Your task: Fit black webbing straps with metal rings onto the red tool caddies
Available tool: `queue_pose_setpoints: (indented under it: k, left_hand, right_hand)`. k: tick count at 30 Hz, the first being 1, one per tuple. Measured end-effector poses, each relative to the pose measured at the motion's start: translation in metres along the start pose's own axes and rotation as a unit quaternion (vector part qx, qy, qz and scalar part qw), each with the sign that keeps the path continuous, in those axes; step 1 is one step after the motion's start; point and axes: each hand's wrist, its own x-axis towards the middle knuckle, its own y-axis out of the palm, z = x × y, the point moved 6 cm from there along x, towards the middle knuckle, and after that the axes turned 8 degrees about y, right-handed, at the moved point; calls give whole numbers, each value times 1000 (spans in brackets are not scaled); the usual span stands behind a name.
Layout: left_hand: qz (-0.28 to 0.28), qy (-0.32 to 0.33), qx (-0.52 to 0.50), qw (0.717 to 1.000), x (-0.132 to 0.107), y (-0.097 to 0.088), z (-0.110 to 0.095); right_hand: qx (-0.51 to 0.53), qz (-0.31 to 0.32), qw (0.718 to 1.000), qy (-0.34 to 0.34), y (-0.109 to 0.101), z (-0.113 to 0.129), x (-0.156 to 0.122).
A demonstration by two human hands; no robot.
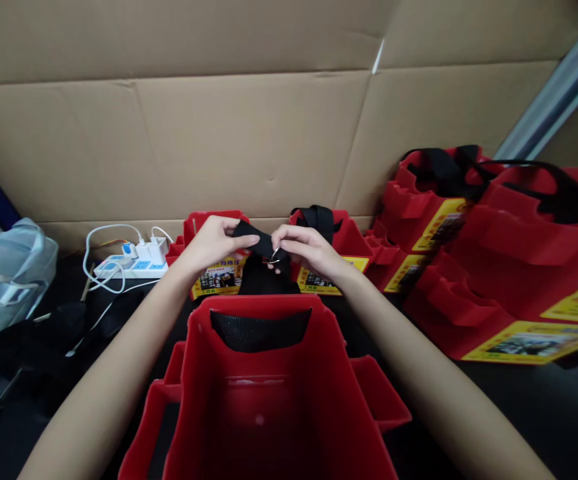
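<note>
A red plastic tool box [259, 387] with side pockets stands right in front of me, its inside bare. Black webbing strap [263, 275] passes through the slot in its far wall and rises behind it. My left hand [216, 240] pinches one end of the strap between thumb and fingers. Just to the right, my right hand [306, 250] closes its fingertips on the strap at a small metal buckle [273, 260]. Part of the buckle is hidden by the fingers.
Behind are two more red boxes with yellow labels [219, 279]. Stacked red boxes [509, 267] with black straps stand on the right. At left lie a white power strip [133, 267] with cables and a pale plastic bag [6, 273]. Cardboard [249, 140] walls the back.
</note>
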Motion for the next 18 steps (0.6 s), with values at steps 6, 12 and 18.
queue_pose_setpoints:
  k: [6, 12, 18]
  left_hand:
    - [10, -72, 51, 996, 0, -29, 11]
    - [175, -74, 106, 976, -7, -33, 6]
    - [196, 38, 190, 961, -12, -22, -12]
  right_hand:
    - [3, 5, 1000, -17, -1, 2, -3]
    - [-6, 54, 999, 8, 11, 5, -6]
    - [-46, 88, 995, 17, 18, 5, -7]
